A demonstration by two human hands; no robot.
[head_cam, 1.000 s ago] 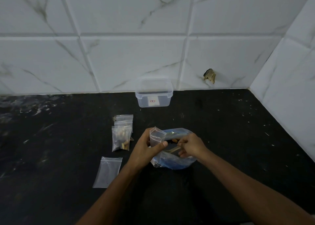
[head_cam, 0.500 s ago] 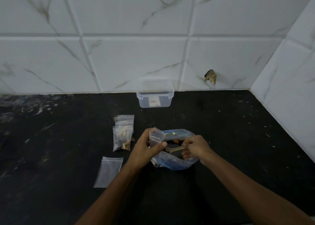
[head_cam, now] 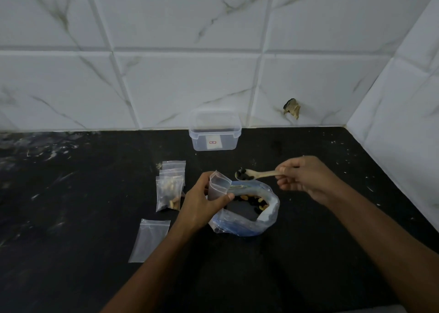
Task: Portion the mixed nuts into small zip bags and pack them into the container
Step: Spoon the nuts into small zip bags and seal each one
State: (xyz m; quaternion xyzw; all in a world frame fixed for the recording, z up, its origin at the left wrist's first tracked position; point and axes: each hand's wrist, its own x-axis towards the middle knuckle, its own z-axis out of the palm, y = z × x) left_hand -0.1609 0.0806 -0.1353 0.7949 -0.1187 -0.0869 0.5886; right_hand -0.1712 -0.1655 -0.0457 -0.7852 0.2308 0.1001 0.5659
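The left hand (head_cam: 200, 202) pinches a small zip bag (head_cam: 219, 186) upright between thumb and fingers, its mouth up, over the near-left edge of the big nut bag (head_cam: 249, 214) lying open on the black counter (head_cam: 308, 265). The right hand (head_cam: 306, 178), held apart to the right, grips the handle of a wooden spoon (head_cam: 257, 174) whose bowl, loaded with dark nuts, is raised just right of the small bag's mouth. Filled bags (head_cam: 170, 189) (a short overlapping stack) and one empty bag (head_cam: 150, 240) lie left of the left hand. The clear container (head_cam: 213, 132) stands open against the tiled wall (head_cam: 190, 75), well beyond both hands.
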